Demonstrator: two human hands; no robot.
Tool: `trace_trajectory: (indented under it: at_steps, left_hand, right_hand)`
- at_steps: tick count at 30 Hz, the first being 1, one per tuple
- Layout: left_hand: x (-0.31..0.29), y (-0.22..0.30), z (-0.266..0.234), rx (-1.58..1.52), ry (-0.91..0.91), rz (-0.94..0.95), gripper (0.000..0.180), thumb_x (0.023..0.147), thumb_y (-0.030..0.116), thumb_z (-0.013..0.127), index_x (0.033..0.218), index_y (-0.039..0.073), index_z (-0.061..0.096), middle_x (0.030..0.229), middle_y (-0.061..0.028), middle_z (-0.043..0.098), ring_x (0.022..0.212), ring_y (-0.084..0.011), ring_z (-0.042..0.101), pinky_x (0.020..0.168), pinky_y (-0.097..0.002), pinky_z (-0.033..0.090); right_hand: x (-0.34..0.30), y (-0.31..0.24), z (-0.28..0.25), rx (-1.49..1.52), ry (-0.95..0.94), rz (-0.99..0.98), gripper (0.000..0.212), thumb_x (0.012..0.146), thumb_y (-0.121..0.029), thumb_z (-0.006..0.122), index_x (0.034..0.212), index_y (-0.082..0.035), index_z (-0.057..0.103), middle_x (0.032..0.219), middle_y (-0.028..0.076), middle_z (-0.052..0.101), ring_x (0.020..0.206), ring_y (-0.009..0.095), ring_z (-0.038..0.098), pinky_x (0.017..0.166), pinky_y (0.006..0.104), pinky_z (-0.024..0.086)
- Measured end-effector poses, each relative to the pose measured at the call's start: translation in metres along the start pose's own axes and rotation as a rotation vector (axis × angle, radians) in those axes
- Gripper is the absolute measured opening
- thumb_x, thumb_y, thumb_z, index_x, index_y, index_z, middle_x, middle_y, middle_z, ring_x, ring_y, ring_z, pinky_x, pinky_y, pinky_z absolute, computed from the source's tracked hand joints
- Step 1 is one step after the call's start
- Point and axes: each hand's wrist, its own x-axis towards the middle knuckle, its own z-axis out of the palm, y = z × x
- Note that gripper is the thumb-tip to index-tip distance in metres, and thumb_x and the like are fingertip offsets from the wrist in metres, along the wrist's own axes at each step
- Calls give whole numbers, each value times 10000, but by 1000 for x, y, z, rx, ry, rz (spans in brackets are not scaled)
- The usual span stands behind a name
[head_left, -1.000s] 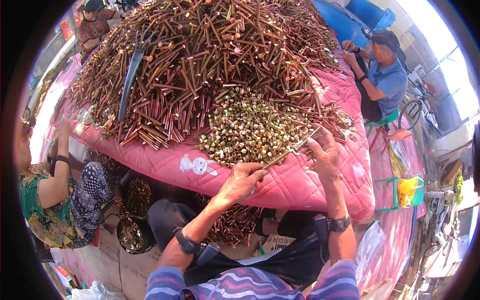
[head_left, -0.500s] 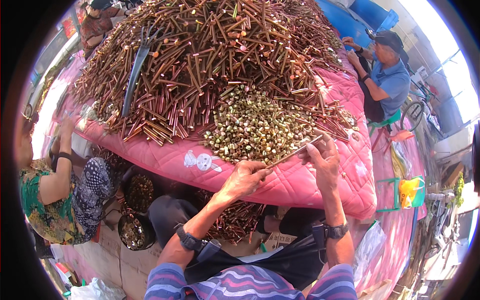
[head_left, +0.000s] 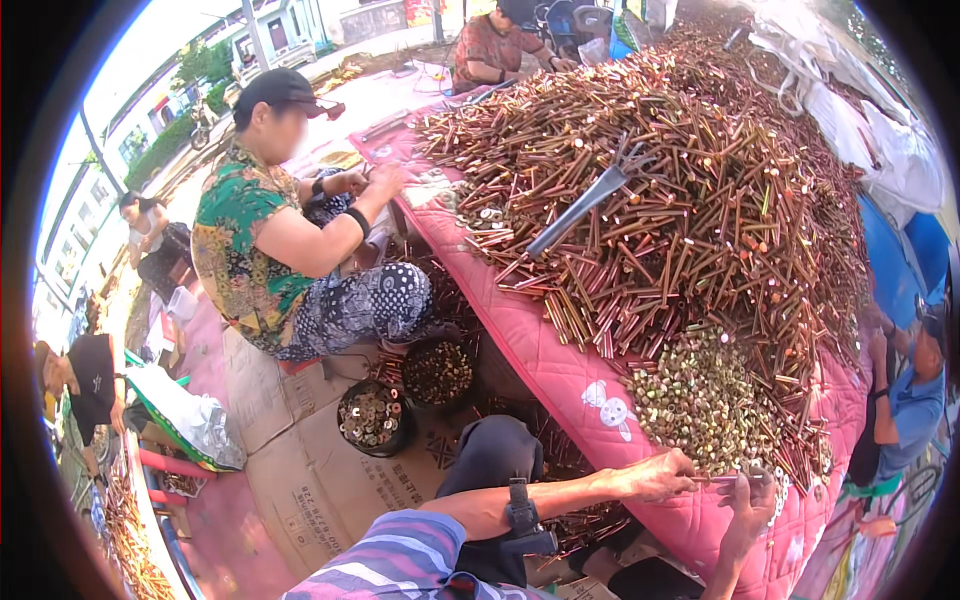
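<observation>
A slim copper-coloured metal bolt [head_left: 712, 479] spans the gap between my two hands, above the near edge of the pink quilted cover [head_left: 640, 500]. The fingers of my left hand [head_left: 652, 475] pinch its left end. My right hand [head_left: 750, 500] grips the other end, its fingertips partly blurred. Just beyond my hands lies a heap of small brass-coloured nuts or sleeves [head_left: 705, 400]; which of the two I cannot tell. Behind that rises a large mound of similar bolts [head_left: 720, 230].
A hand fork with a dark handle [head_left: 580, 208] rests on the mound. Left of my knee stand a black bucket of washers [head_left: 370, 418] and another bucket [head_left: 438, 372] on cardboard [head_left: 290, 440]. Co-workers sit left [head_left: 290, 220], far side [head_left: 495, 50] and right [head_left: 910, 390].
The view has swung left, so the table and my hands appear farther right and more people show on the left. Both hands still hold the bolt.
</observation>
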Motion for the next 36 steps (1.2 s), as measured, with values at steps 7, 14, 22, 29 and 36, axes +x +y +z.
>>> trace_trajectory:
  at_steps: [7, 14, 22, 29, 36]
  left_hand:
    - [-9, 13, -7, -90, -91, -4, 329, 954, 258, 646, 1140, -14, 636, 644, -52, 575, 468, -140, 553, 432, -308, 452]
    - [-20, 19, -12, -40, -3, -26, 284, 993, 244, 566, 1055, -21, 648, 634, -45, 568, 469, -146, 558, 436, -317, 468]
    - [-32, 23, -23, -119, 44, -2, 267, 993, 207, 538, 909, -38, 604, 599, -57, 541, 452, -156, 544, 427, -330, 464]
    - [-43, 25, -27, -23, 91, 31, 273, 985, 208, 548, 1003, -49, 638, 614, -88, 562, 495, -171, 581, 481, -354, 479]
    - [-34, -1, -20, 122, 147, 71, 305, 951, 227, 584, 1063, -48, 653, 847, -175, 666, 693, -241, 652, 634, -397, 508]
  right_hand:
    - [-4, 4, 16, -115, -121, 6, 134, 924, -72, 689, 960, -9, 576, 769, 69, 640, 600, 125, 641, 485, 220, 494]
    - [-4, 5, 13, -66, -133, 44, 172, 983, -163, 626, 967, 7, 610, 777, 69, 654, 613, 123, 645, 471, 213, 482]
    - [13, 46, -9, -720, -99, -194, 221, 891, -60, 677, 1100, 8, 658, 858, 80, 653, 733, 152, 650, 611, 295, 514]
    - [14, 51, -5, -793, -105, -283, 240, 838, -9, 694, 1072, 2, 641, 888, 123, 649, 733, 221, 648, 676, 347, 524]
    - [5, 50, -8, -879, -64, -334, 215, 816, -27, 711, 1017, 4, 642, 849, 125, 625, 729, 250, 629, 667, 374, 505]
